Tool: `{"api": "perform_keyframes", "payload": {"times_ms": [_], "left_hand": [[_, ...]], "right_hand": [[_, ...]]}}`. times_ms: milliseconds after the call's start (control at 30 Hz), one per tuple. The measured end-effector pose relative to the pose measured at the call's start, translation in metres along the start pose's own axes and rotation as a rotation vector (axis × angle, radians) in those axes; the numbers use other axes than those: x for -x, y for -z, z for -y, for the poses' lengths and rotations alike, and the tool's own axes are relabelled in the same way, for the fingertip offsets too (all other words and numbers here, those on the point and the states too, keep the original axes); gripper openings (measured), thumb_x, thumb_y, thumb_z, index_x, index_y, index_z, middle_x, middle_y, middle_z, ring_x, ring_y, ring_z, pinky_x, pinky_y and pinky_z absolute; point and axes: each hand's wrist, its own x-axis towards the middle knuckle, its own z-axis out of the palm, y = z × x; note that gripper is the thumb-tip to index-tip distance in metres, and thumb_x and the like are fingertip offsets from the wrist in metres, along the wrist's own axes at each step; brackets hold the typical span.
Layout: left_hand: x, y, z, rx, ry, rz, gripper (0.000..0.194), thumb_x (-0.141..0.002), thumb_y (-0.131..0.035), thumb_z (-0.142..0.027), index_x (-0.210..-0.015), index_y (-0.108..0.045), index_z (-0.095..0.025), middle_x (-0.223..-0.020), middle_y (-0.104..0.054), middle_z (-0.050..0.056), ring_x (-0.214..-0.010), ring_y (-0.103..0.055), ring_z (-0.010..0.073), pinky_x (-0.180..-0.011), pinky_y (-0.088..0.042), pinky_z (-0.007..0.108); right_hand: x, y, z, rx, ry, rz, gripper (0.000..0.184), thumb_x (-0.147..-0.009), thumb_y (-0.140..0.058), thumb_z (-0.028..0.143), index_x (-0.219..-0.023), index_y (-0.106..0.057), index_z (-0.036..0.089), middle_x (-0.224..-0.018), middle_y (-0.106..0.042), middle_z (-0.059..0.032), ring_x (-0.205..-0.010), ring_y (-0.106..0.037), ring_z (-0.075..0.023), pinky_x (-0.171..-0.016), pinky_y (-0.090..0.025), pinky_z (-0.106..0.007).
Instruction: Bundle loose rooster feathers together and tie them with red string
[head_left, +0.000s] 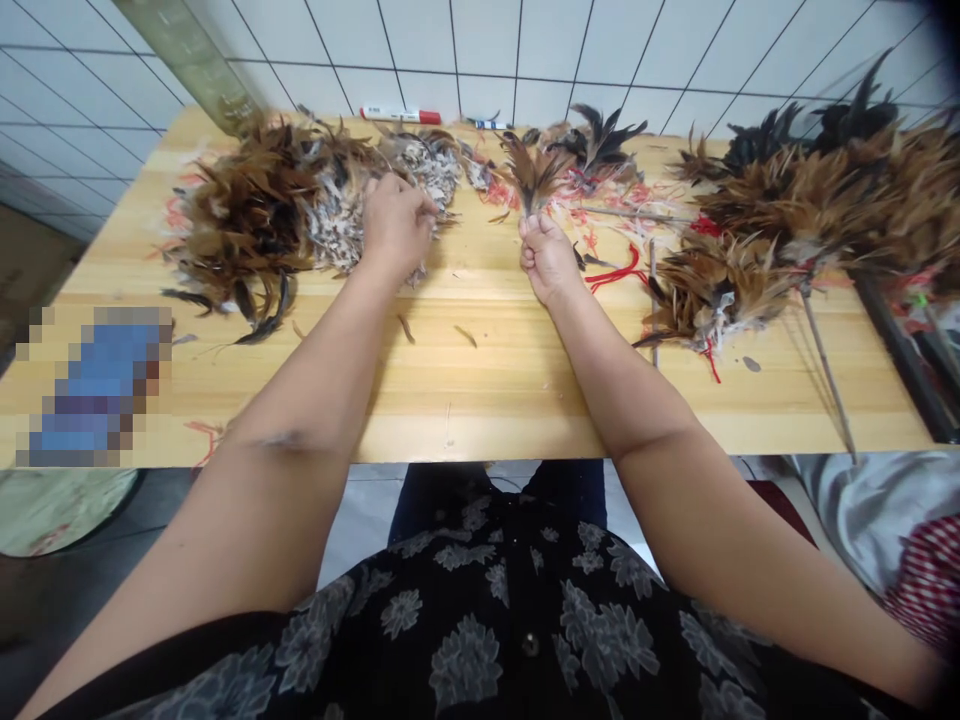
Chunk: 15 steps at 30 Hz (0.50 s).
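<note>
My right hand (546,258) is closed in a fist around the stems of a small bunch of brown feathers (529,172), held upright above the wooden table (480,390). My left hand (395,226) reaches into a loose pile of brown and speckled feathers (300,205) at the left, its fingers pinched on feathers at the pile's right edge near the grey-white speckled ones (431,165).
Finished feather dusters on sticks (757,260) lie at the right with black feathers behind. Red string (619,272) lies by my right hand. A red marker (400,115) rests at the table's back edge. A blurred blue patch (97,385) sits front left.
</note>
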Motion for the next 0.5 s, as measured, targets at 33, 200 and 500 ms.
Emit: {"api": "perform_keyframes", "payload": {"times_ms": [33, 200, 500], "left_hand": [[-0.005, -0.001, 0.002, -0.024, 0.009, 0.007, 0.032, -0.071, -0.106, -0.042, -0.075, -0.075, -0.037, -0.103, -0.073, 0.018, -0.163, -0.047, 0.0522, -0.126, -0.045, 0.059], [-0.021, -0.01, -0.007, -0.304, 0.044, 0.076, 0.036, -0.078, -0.106, -0.04, -0.075, -0.071, -0.032, -0.096, -0.064, 0.012, -0.154, -0.045, 0.0436, -0.144, -0.031, 0.05], [-0.023, 0.001, -0.022, -0.254, 0.112, 0.072, 0.039, -0.087, -0.107, -0.026, -0.077, -0.069, -0.03, -0.076, -0.057, 0.001, -0.116, -0.056, 0.0303, -0.135, -0.039, 0.047]], "right_hand": [[-0.001, 0.0, -0.001, -0.019, -0.009, -0.009, 0.058, -0.115, -0.09, 0.057, -0.091, -0.045, 0.028, -0.08, -0.045, 0.01, -0.061, -0.033, -0.0056, -0.054, -0.026, -0.018], [-0.009, 0.001, -0.008, -0.072, -0.006, -0.003, 0.06, -0.113, -0.089, 0.067, -0.093, -0.048, 0.028, -0.082, -0.047, 0.0088, -0.063, -0.038, -0.0063, -0.055, -0.033, -0.018], [-0.026, 0.001, -0.034, -0.025, 0.08, 0.031, 0.064, -0.114, -0.077, 0.084, -0.094, -0.052, 0.028, -0.084, -0.042, 0.0063, -0.063, -0.037, -0.0079, -0.056, -0.033, -0.021]]}}
